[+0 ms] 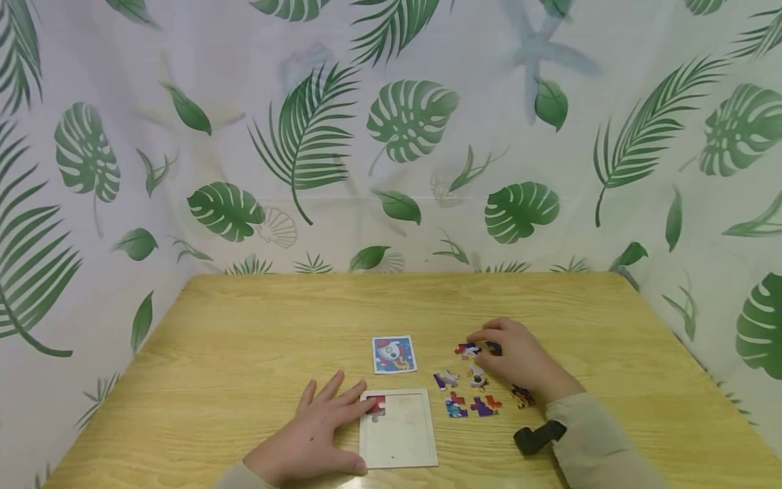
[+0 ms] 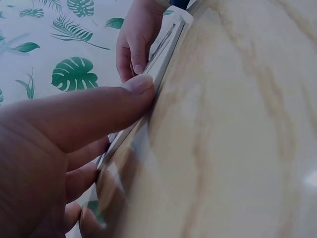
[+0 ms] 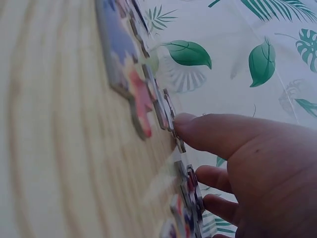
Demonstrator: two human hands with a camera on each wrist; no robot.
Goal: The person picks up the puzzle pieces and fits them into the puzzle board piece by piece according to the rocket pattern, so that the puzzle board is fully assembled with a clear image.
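Note:
The left hand lies with spread fingers at the left side of a white puzzle board. Its index fingertip touches a red puzzle piece in the board's upper left corner; its thumb is along the board edge. Over the loose pieces to the right, the right hand has thumb and fingers apart and bent, near a red and white piece and a dark piece. In the right wrist view its thumb meets the edge of a piece; whether it holds one is hidden.
A square picture card lies behind the board. Several loose pieces, among them a blue and red one and a purple one, lie right of the board on the wooden table. A leaf-patterned curtain hangs behind.

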